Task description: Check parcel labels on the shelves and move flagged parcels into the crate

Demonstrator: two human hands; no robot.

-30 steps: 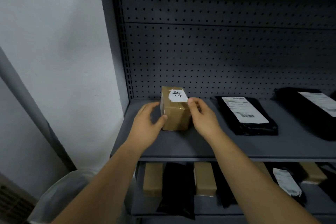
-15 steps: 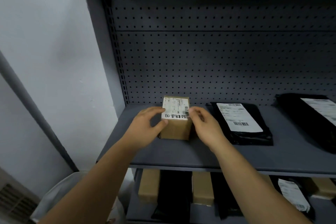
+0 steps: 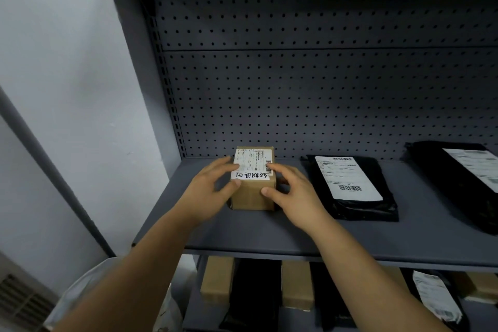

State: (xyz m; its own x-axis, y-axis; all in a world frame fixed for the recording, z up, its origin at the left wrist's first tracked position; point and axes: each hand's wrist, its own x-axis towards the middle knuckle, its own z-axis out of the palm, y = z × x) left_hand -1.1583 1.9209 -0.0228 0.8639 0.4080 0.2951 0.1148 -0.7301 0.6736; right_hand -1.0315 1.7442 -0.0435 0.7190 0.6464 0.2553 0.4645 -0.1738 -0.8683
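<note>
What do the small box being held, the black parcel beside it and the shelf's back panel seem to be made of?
Small box: looks like cardboard, matt brown, crisp folded edges, white paper label on top.
Black parcel: probably thin plastic film, glossy; it wrinkles and catches light at its near edge.
Back panel: likely painted sheet metal, matt grey, with punched holes.

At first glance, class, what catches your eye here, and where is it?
A small brown box sits at the left end of the grey shelf, its white label carrying bold handwriting. The left hand and right hand grip its sides. A black mailer bag with a printed label lies to its right.
</note>
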